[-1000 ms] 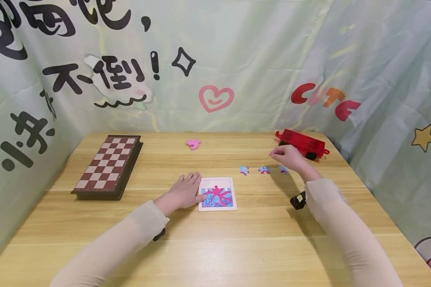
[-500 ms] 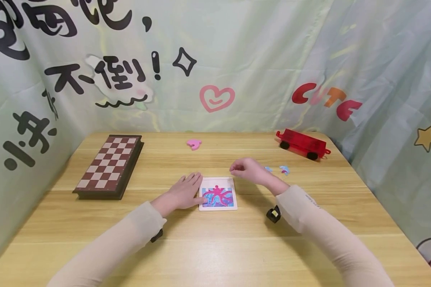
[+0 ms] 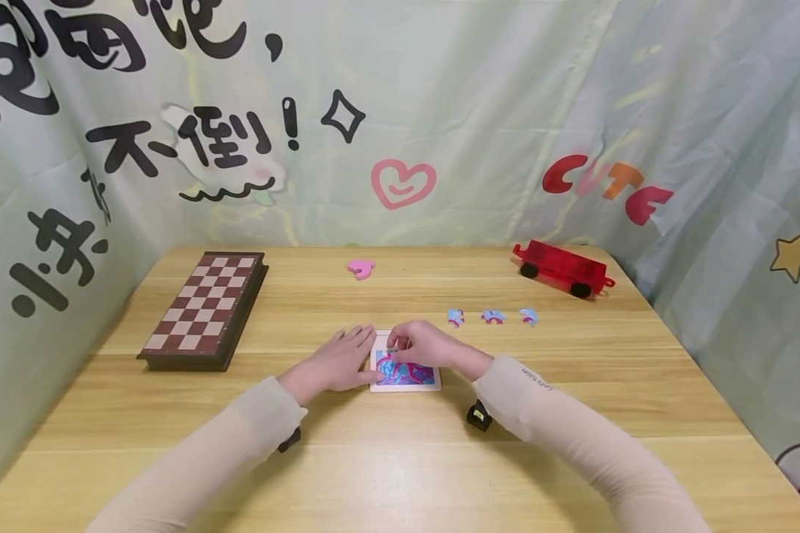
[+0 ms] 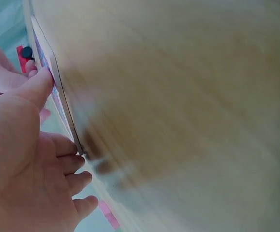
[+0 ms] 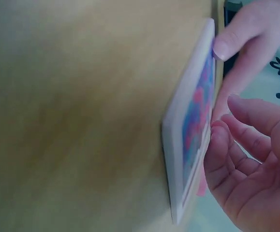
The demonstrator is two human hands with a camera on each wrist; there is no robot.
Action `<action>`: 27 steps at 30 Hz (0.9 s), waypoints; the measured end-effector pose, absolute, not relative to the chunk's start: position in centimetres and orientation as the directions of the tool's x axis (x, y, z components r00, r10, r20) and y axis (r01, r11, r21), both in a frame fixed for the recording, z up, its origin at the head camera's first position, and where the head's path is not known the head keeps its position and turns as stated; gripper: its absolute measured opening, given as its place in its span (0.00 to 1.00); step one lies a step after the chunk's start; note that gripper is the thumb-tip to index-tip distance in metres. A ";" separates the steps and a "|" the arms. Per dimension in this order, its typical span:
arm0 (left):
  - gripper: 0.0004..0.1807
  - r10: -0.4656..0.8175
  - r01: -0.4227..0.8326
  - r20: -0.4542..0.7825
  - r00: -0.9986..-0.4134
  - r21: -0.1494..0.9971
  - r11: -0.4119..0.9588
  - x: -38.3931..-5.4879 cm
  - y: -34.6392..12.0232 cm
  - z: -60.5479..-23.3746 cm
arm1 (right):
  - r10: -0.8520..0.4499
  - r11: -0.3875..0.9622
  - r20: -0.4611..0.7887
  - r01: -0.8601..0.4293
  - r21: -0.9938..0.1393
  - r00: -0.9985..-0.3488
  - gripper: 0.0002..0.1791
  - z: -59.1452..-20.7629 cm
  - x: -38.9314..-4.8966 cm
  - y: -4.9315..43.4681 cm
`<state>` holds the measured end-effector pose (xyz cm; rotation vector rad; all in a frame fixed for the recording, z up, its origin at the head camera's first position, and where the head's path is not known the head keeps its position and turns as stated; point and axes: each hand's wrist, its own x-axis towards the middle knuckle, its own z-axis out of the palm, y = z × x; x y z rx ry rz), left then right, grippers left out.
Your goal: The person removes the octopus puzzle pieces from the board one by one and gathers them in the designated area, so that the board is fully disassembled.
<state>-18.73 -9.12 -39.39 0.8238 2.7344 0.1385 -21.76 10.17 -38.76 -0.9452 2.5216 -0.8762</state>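
A white-framed jigsaw puzzle (image 3: 407,386) with a pink octopus on blue lies on the table in the head view. My left hand (image 3: 338,359) holds its left edge, thumb over the border; the left wrist view shows that thumb (image 4: 42,84) on the frame. Over the puzzle's upper left part is my right hand (image 3: 423,346), fingers bent and fingertips close to the picture. In the right wrist view its thumb (image 5: 248,107) stands a little off the bent fingers; whether a piece is between them is hidden. Three loose puzzle pieces (image 3: 492,317) lie in a row to the right.
A folding chessboard box (image 3: 203,311) lies at the left. A small pink piece (image 3: 361,269) is behind the puzzle, and a red toy wagon (image 3: 563,268) stands at the back right. Printed curtain (image 3: 480,111) surrounds the table (image 3: 387,466) on the far sides.
My right hand has moved left and toward me, from above the row of loose pieces near the wagon down to the puzzle. The left hand stays at the puzzle's edge.
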 end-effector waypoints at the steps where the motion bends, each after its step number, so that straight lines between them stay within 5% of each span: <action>1: 0.45 0.554 0.528 -0.240 -0.797 0.168 0.833 -18.7 -9.1 -39.4 | -0.671 0.603 -0.077 -0.482 -0.636 -0.738 0.06 -38.9 -21.7 10.1; 11: 0.44 0.552 0.527 -0.245 -0.797 0.165 0.834 -18.7 -9.2 -39.6 | -0.627 0.662 -0.098 -0.463 -0.590 -0.772 0.04 -39.2 -21.5 9.6; 27: 0.45 0.552 0.528 -0.251 -0.795 0.159 0.834 -18.8 -9.1 -39.6 | -0.587 0.624 -0.061 -0.403 -0.669 -0.807 0.02 -39.4 -21.7 9.7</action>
